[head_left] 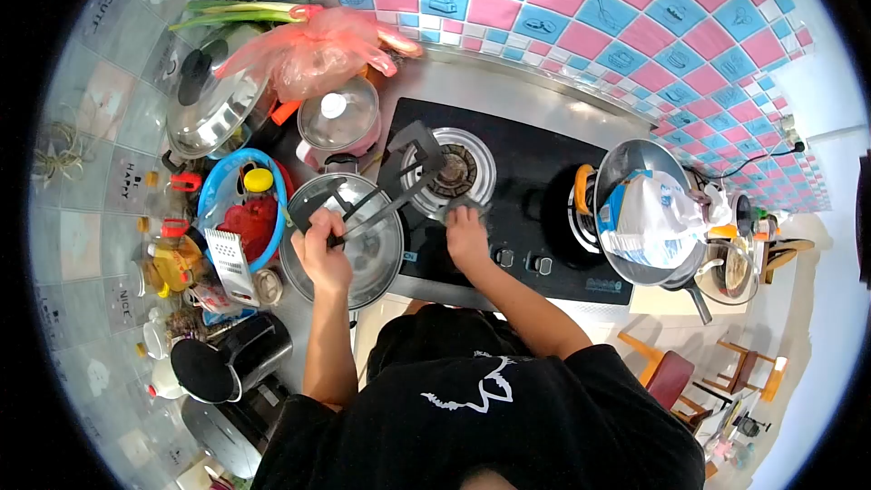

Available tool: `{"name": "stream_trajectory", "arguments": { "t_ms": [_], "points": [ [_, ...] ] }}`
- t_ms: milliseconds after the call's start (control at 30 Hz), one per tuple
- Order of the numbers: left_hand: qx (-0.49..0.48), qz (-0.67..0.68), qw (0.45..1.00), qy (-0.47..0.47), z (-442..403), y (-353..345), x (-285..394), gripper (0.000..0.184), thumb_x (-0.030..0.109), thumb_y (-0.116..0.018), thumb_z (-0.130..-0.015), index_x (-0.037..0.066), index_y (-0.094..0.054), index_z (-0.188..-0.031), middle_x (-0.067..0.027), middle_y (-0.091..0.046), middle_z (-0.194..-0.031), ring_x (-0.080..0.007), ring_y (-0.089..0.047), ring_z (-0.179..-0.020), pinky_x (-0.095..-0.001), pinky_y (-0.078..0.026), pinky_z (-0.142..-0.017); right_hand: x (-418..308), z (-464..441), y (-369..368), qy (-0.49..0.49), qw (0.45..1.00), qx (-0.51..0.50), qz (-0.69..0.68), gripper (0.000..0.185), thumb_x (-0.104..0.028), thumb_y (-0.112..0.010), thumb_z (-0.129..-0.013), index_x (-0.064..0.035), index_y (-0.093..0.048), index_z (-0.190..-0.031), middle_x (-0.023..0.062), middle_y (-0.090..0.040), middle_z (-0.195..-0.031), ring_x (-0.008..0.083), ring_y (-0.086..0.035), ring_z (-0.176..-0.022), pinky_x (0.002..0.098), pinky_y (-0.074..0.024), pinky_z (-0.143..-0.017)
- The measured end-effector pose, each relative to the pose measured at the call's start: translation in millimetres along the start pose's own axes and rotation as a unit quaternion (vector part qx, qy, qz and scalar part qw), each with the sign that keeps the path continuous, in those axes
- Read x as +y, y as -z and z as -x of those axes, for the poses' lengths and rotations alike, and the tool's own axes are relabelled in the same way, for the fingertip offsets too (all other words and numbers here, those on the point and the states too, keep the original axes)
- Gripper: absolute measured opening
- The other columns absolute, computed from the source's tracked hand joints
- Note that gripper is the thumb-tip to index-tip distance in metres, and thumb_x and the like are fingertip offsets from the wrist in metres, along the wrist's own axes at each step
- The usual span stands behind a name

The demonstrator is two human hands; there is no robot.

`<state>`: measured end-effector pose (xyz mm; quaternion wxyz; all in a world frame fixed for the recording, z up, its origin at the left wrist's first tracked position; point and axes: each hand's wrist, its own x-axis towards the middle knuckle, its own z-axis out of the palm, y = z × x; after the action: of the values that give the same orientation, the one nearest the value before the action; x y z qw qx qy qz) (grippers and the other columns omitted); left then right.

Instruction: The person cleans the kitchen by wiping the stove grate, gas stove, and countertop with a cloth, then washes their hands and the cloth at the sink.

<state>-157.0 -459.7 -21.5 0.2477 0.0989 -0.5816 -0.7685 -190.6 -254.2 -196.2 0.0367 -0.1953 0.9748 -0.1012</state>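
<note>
My left hand [322, 252] is closed around a leg of a black gas-stove pan support [419, 163], held up and tilted above a glass-lidded pan [374, 274] and the stove's left edge. My right hand [466, 236] rests at the front rim of the left burner [453, 172], its fingers curled down. Something greyish shows under those fingertips, too small to name. The left burner stands bare, with its metal ring and brown-stained centre exposed. Around it lies the black glass gas hob [535, 186], with two knobs [523, 261] just right of my right forearm.
A wok [640, 163] holding a white-and-blue plastic bag sits on the right burner. Left stand a lidded pot [339, 118], a blue basin [210, 200], a grater [232, 265], bottles and a black kettle [207, 368]. A tiled wall [581, 0] rises behind the hob.
</note>
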Motion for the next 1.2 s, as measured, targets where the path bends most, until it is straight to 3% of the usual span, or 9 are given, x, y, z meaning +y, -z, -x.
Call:
{"name": "stream_trajectory", "arguments": {
  "t_ms": [133, 233, 367, 533, 733, 867, 933, 1033, 1200],
  "points": [
    [0.005, 0.011, 1.0, 0.014, -5.9, -3.5, -1.6, 0.022, 0.017, -0.045, -0.08, 0.004, -0.041, -0.062, -0.0033, -0.038, -0.059, -0.013, -0.035, -0.055, -0.0247, -0.025, -0.048, 13.4, 14.8, 8.6, 0.087, 0.97, -0.03, -0.226, 0.033, -0.009, -0.05, -0.075, -0.0066, -0.057, -0.108, 0.0136, -0.048, -0.103, 0.032, -0.048, -0.091, 0.0376, -0.0486, -0.068],
    [0.023, -0.047, 0.999, -0.011, -7.0, -4.2, -10.0, 0.023, 0.018, -0.044, -0.08, 0.004, -0.041, -0.062, -0.0025, -0.037, -0.058, -0.0123, -0.035, -0.055, -0.0241, -0.025, -0.047, 5.6, 18.9, 16.7, -0.046, 0.99, 0.102, -0.08, 0.038, -0.005, -0.05, -0.074, -0.0115, -0.055, -0.111, 0.0126, -0.049, -0.103, 0.0315, -0.048, -0.091, 0.0372, -0.0481, -0.069],
    [0.035, -0.023, 0.998, 0.045, -9.0, -4.3, -5.2, 0.022, 0.017, -0.044, -0.08, 0.004, -0.041, -0.063, -0.0031, -0.038, -0.058, -0.0125, -0.035, -0.055, -0.0249, -0.026, -0.047, -14.5, 26.2, 8.4, 0.16, 0.963, -0.103, -0.192, 0.036, -0.004, -0.05, -0.074, -0.0111, -0.055, -0.109, 0.0112, -0.049, -0.097, 0.0301, -0.048, -0.095, 0.0358, -0.048, -0.071],
    [0.038, -0.008, 0.998, 0.043, -8.4, -10.7, -0.7, 0.026, 0.019, -0.044, -0.079, 0.004, -0.039, -0.059, -0.0033, -0.037, -0.057, -0.0128, -0.034, -0.053, -0.0254, -0.023, -0.047, -21.4, -25.4, 13.1, 0.003, 0.973, 0.018, -0.228, 0.027, -0.009, -0.051, -0.075, -0.0098, -0.06, -0.1, 0.0109, -0.051, -0.098, 0.0309, -0.047, -0.097, 0.0409, -0.0444, -0.078],
    [-0.01, -0.049, 0.999, -0.016, -10.3, -19.9, -16.2, 0.025, 0.017, -0.044, -0.08, 0.003, -0.04, -0.059, -0.0038, -0.04, -0.058, -0.0126, -0.034, -0.053, -0.0246, -0.023, -0.049, -3.7, 6.0, -5.0, 0.213, 0.961, 0.023, -0.174, 0.028, -0.006, -0.054, -0.07, -0.0104, -0.064, -0.096, 0.0068, -0.052, -0.11, 0.0274, -0.047, -0.102, 0.0372, -0.0428, -0.082],
    [-0.029, -0.109, 0.993, 0.022, -9.5, -39.4, -36.1, 0.03, 0.022, -0.048, -0.081, 0.004, -0.044, -0.058, -0.0001, -0.043, -0.058, -0.0099, -0.038, -0.056, -0.0253, -0.029, -0.052, 32.4, 35.4, 15.5, 0.199, 0.959, -0.093, -0.179, 0.022, -0.007, -0.055, -0.07, -0.0103, -0.066, -0.089, 0.0084, -0.056, -0.103, 0.0271, -0.051, -0.098, 0.037, -0.0447, -0.078],
    [-0.054, -0.135, 0.987, 0.072, -6.4, -47.3, -36.1, 0.032, 0.023, -0.048, -0.084, 0.002, -0.046, -0.059, -0.0003, -0.046, -0.058, -0.0109, -0.042, -0.056, -0.0259, -0.031, -0.051, 48.8, 34.4, 27.4, -0.049, 0.971, -0.113, -0.206, 0.02, -0.007, -0.056, -0.07, -0.0097, -0.067, -0.087, 0.0105, -0.058, -0.094, 0.0281, -0.054, -0.09, 0.0386, -0.046, -0.076],
    [-0.034, -0.066, 0.997, 0.022, -0.7, -53.4, -54.4, 0.029, 0.019, -0.049, -0.083, 0.001, -0.046, -0.062, -0.0021, -0.047, -0.06, -0.0118, -0.043, -0.057, -0.0249, -0.032, -0.052, 63.1, 4.1, 73.6, -0.179, 0.911, 0.172, -0.33, 0.021, -0.003, -0.053, -0.074, -0.0046, -0.064, -0.091, 0.0147, -0.058, -0.091, 0.0313, -0.056, -0.089, 0.0381, -0.0455, -0.076],
    [0.027, 0.005, 0.999, -0.022, -5.9, -49.4, -46.3, 0.024, 0.016, -0.048, -0.082, 0.004, -0.043, -0.062, -0.0024, -0.043, -0.06, -0.0111, -0.038, -0.057, -0.026, -0.03, -0.054, 57.2, -90.2, 88.7, -0.087, 0.905, 0.247, -0.335, 0.036, -0.001, -0.052, -0.077, -0.0069, -0.056, -0.112, 0.0204, -0.052, -0.111, 0.0365, -0.051, -0.101, 0.038, -0.0415, -0.087]
  ]
}}
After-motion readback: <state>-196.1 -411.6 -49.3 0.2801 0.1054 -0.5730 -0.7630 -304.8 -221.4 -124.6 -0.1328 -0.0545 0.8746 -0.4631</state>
